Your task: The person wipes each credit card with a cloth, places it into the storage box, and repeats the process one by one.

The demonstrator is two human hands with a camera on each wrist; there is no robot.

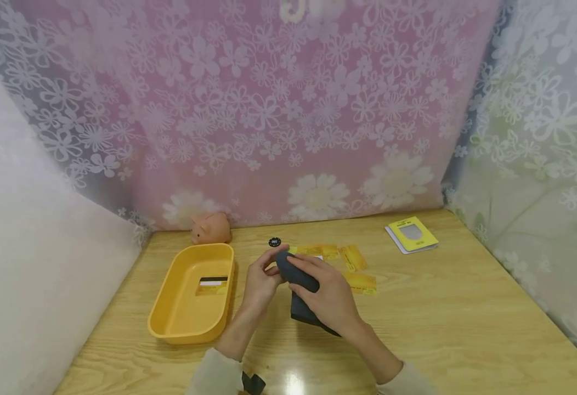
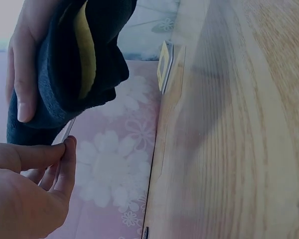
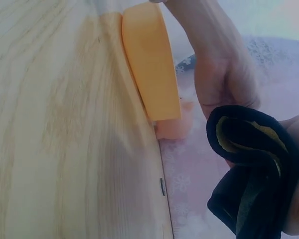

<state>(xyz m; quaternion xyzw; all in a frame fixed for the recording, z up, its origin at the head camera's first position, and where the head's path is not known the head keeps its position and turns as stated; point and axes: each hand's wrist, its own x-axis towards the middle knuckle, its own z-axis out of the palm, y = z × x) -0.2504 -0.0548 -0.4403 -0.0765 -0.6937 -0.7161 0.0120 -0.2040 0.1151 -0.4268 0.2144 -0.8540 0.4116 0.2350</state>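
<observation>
A dark blue soft cloth piece (image 1: 295, 271), folded over, shows a yellow layer inside its fold in both wrist views. My right hand (image 1: 332, 299) grips it from the right, fingers over its top, above the table. Close against its left side is my left hand (image 1: 259, 285). In the left wrist view, the left thumb and fingers pinch a thin, flat, card-like piece (image 2: 70, 128), seen edge-on, whose upper part goes out of sight by the cloth. Yellow-orange cards (image 1: 362, 283) lie on the table behind the hands, partly covered by them.
To the left stands a yellow tray (image 1: 156, 323) holding a striped card (image 1: 211, 288). Behind it sits a piggy bank (image 1: 211, 227). A black chip (image 1: 275, 241) lies beyond the hands, a yellow packet (image 1: 411, 235) at the back right. Floral curtains (image 1: 269, 109) hang behind.
</observation>
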